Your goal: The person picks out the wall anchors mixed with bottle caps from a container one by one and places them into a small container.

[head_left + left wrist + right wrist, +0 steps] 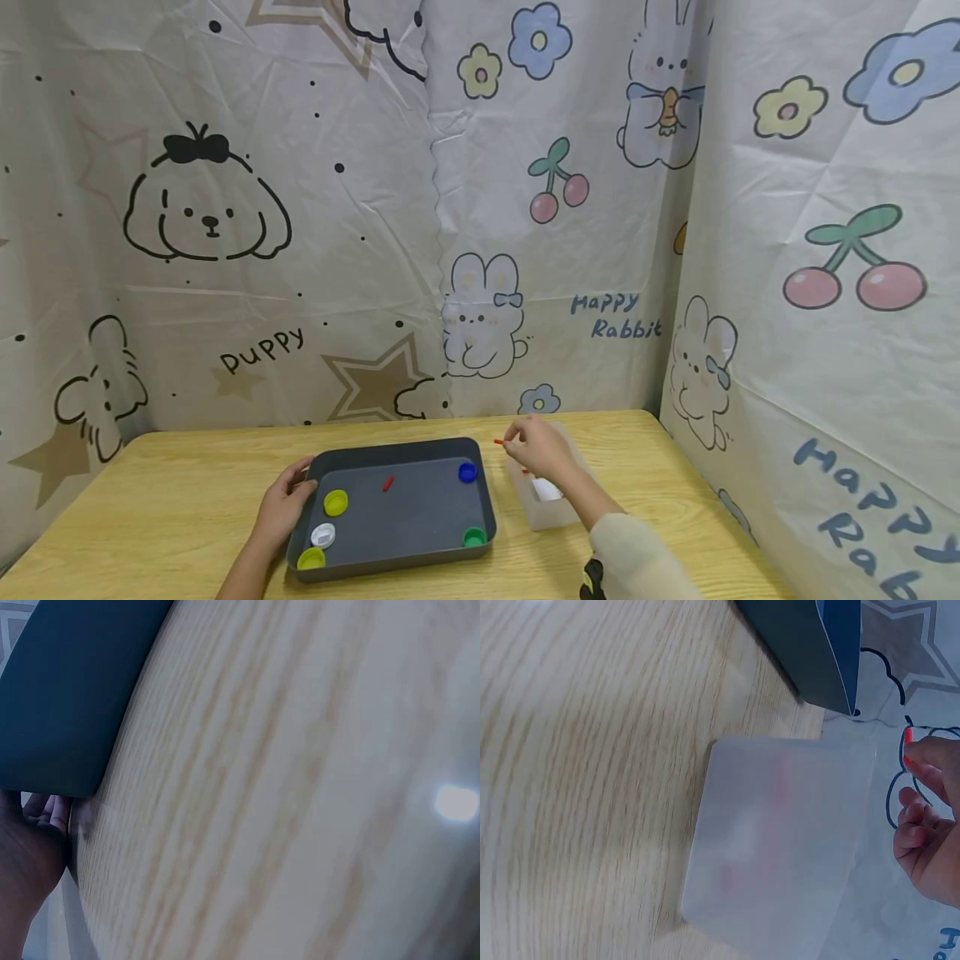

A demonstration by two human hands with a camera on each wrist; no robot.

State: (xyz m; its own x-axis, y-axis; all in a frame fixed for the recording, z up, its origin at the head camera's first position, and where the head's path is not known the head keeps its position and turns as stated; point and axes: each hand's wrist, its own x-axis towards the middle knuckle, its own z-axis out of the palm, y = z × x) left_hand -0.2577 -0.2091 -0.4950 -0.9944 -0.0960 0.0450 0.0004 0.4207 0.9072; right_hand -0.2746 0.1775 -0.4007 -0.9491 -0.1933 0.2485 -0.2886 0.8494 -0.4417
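Note:
My right hand (538, 450) pinches a small red stick (498, 442) between thumb and fingertips. It is raised over the far part of a translucent white box (543, 517); in the right wrist view the red stick (907, 746) juts out past the fingertips. My left hand (285, 502) grips the left rim of a dark grey tray (405, 567), thumb over the edge and fingers along the outer wall. Inside the tray lies another red stick (387, 483). Along its left side sit two yellow caps (336, 502) and a white cap (322, 535); a blue cap (468, 472) and a green cap (474, 537) sit at the right.
The tray and box stand side by side on a wooden table (187, 508). Red pieces (781, 776) show faintly through the box wall. A printed curtain (360, 250) hangs right behind the table and along its right side.

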